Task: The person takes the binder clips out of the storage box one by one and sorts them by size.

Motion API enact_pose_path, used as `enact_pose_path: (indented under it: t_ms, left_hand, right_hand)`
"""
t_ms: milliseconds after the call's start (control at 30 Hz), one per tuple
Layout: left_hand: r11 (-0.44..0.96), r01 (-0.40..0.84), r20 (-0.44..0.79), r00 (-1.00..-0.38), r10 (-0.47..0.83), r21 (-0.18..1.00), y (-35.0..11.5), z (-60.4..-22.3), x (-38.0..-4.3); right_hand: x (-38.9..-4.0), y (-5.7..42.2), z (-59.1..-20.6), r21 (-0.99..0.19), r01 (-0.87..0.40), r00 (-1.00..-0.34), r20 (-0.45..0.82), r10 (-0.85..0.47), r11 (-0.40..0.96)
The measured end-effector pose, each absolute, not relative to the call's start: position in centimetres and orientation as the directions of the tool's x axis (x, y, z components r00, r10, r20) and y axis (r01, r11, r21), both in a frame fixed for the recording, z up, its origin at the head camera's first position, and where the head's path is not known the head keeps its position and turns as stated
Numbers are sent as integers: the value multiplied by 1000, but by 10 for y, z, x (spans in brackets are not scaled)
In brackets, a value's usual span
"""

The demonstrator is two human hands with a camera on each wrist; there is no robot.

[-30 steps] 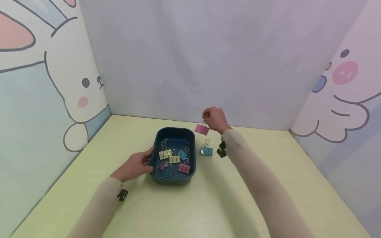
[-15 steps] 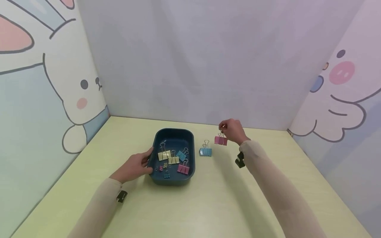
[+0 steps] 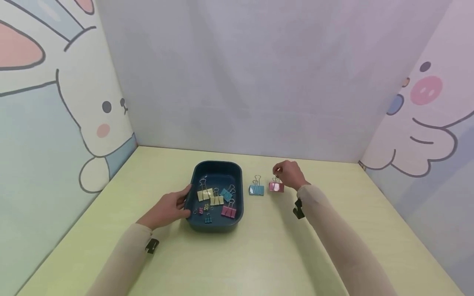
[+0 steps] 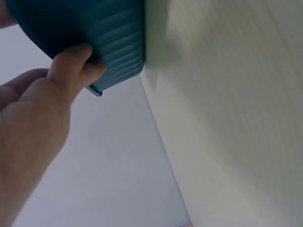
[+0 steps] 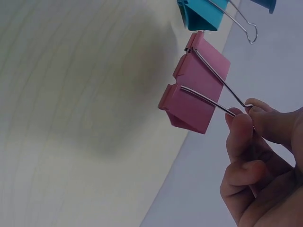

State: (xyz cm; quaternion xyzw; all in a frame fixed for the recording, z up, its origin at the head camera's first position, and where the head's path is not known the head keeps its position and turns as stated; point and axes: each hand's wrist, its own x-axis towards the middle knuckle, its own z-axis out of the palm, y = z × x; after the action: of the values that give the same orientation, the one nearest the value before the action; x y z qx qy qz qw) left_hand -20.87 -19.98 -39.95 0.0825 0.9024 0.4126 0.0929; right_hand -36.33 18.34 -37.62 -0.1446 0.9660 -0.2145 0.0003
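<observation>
At its left side, a dark blue plastic tray (image 3: 218, 227) is held by my left hand (image 3: 168, 209). In the left wrist view, curled fingers (image 4: 71, 64) press the tray's ribbed outer wall beneath the rim. My right hand (image 3: 290, 174) pinches the wire handles of a pink binder clip (image 5: 203, 85) between thumb and fingertips. That clip is upright at table level, right of a blue binder clip (image 3: 256, 190) standing with its handles up. Whether the pink clip's base touches the table, I cannot tell.
Inside the tray lie yellow clips (image 3: 217, 200), a blue clip (image 3: 226, 194), a larger pink clip (image 3: 228, 211) and several tiny clips, including a dark teal one (image 3: 208, 218). The pale table (image 3: 237, 263) meets a grey back wall (image 3: 237, 82); cartoon-printed panels stand at both sides.
My right hand has carried the pink binder clip rightward past the blue one, then lowered it to table level. The left hand has stayed at the tray.
</observation>
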Motion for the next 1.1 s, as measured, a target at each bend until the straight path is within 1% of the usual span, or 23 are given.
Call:
enact_pose_path:
  t_ms: [367, 667, 867, 1100]
  left_hand:
    - [649, 71, -99, -970, 222, 757, -200, -398, -208]
    - [648, 69, -99, -970, 220, 759, -201, -399, -208]
    - [645, 72, -96, -970, 222, 761, -201, -400, -208]
    - [640, 64, -105, -969, 222, 765, -200, -399, -208]
  right_hand:
    - [-363, 183, -384, -426, -269, -959, 36, -280, 864]
    - [-364, 188, -386, -485, -283, -954, 58, -293, 827]
    - [-363, 188, -389, -523, -248, -962, 36, -270, 815]
    - [-363, 187, -393, -501, -248, -966, 61, -252, 829]
